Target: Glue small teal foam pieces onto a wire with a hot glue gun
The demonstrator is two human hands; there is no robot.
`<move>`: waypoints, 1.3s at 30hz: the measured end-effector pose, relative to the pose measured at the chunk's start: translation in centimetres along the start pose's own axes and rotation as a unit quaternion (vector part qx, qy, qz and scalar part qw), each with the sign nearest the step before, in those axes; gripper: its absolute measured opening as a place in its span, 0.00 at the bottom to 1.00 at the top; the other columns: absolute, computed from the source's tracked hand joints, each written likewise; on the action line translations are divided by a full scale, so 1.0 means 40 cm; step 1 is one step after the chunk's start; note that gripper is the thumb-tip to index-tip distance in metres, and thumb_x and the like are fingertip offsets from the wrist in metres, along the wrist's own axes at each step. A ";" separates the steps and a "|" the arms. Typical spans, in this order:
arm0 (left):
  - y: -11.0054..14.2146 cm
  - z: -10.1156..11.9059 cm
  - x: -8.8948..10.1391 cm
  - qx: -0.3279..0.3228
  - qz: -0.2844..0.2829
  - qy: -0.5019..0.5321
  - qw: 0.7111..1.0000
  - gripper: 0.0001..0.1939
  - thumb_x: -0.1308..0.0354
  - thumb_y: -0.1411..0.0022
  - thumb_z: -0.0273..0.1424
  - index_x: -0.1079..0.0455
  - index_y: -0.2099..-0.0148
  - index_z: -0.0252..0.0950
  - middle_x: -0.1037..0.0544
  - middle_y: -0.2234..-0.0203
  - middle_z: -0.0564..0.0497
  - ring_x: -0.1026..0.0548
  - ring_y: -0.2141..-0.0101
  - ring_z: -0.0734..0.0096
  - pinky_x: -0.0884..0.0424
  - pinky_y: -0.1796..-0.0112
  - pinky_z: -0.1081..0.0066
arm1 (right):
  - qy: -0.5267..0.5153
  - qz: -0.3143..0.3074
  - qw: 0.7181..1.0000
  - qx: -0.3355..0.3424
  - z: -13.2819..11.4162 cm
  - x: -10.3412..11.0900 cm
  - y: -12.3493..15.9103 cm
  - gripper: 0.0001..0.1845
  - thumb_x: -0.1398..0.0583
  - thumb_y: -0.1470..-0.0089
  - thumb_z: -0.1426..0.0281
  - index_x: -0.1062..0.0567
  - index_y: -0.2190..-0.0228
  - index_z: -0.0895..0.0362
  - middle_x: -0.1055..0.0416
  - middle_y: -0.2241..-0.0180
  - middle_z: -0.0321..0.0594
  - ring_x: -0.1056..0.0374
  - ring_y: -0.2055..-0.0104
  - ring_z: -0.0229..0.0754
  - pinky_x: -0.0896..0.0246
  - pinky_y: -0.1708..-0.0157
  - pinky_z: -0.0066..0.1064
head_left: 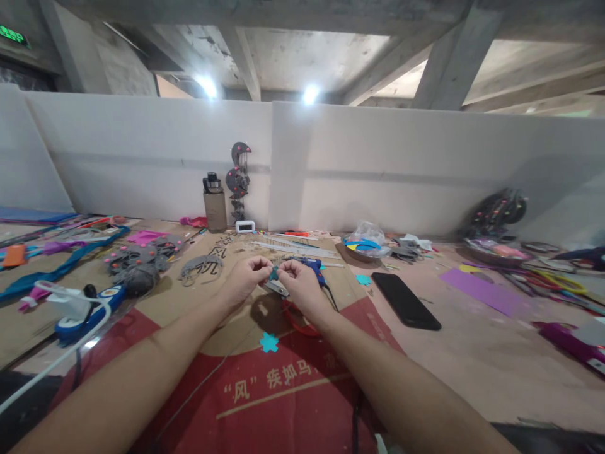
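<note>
Both my hands meet over the cardboard sheet (198,328) at the middle of the table. My left hand (246,277) and my right hand (299,284) each pinch a small teal foam piece (274,273) between fingertips. A blue glue gun (312,267) lies just behind my right hand, its black cord trailing toward me. A teal foam flower (269,342) lies on the cardboard below my hands, and another teal flower (363,279) lies to the right.
A black phone (405,301) lies right of my hands. A brown bottle (215,203), a grey decorated foam ornament (237,180) and a small white clock (245,226) stand by the white wall. Foam scraps, scissors and a power strip (89,312) crowd the left; purple foam (482,290) lies right.
</note>
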State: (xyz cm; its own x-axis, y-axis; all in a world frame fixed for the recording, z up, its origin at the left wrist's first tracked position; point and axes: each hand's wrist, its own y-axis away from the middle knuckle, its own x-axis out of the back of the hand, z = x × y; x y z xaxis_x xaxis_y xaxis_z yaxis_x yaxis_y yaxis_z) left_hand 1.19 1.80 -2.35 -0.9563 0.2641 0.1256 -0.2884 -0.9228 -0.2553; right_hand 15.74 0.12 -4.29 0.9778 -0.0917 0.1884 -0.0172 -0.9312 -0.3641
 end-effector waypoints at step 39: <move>-0.004 0.006 0.002 0.023 -0.041 0.033 0.998 0.13 0.38 0.53 0.37 0.31 0.67 0.33 0.32 0.79 0.56 0.37 0.79 0.79 0.41 0.75 0.75 | -0.008 0.003 1.000 -0.007 -0.023 0.013 -0.004 0.10 0.44 0.55 0.63 0.32 0.76 0.58 0.39 0.80 0.32 0.46 0.78 0.33 0.52 0.78 0.24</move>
State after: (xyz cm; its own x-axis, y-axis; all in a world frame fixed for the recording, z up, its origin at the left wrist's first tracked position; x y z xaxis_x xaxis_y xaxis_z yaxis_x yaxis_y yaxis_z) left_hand 1.16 1.90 -2.07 -0.9308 0.3564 0.0808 -0.3655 -0.9085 -0.2027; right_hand 16.08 -0.11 -3.31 0.9809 -0.0919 0.1714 -0.0260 -0.9354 -0.3527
